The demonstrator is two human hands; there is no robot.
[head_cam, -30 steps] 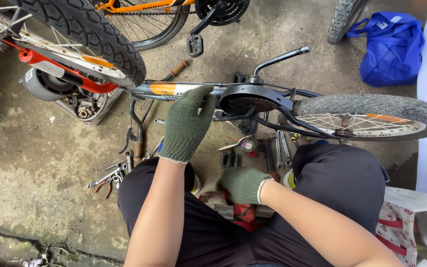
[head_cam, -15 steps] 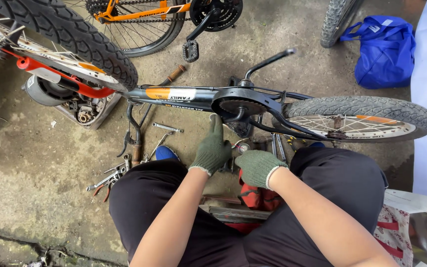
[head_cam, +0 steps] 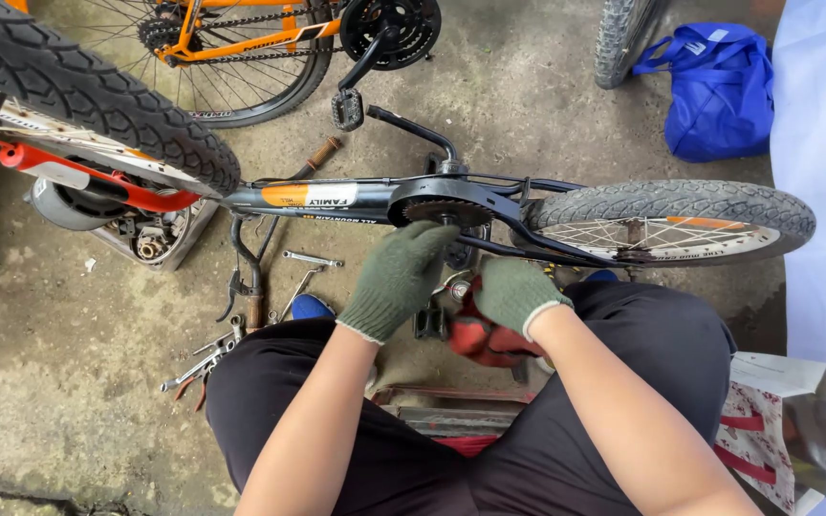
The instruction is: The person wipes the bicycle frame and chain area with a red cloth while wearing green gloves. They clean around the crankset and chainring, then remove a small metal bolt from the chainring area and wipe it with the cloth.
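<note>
A small black bicycle lies across the floor in front of me, its frame (head_cam: 336, 198) level and its rear wheel (head_cam: 671, 225) to the right. My left hand (head_cam: 402, 279), in a green glove, has its fingers curled on the near side of the chainring (head_cam: 437, 210) at the crank. Just right of it, my gloved right hand (head_cam: 513, 291) grips a red rag (head_cam: 475, 339) under the chainstay. One crank arm (head_cam: 413, 134) sticks up away from me. A black pedal (head_cam: 429, 320) shows below, between my hands.
A big knobby tyre (head_cam: 88, 105) with a red fender (head_cam: 97, 182) fills the upper left. An orange bicycle (head_cam: 241, 38) stands behind. Wrenches (head_cam: 313, 260) and pliers (head_cam: 203, 358) lie on the concrete at left. A blue bag (head_cam: 709, 91) sits at upper right.
My left hand came off the top of the frame and dropped to the chainring. My right hand rose with the red rag to the same spot.
</note>
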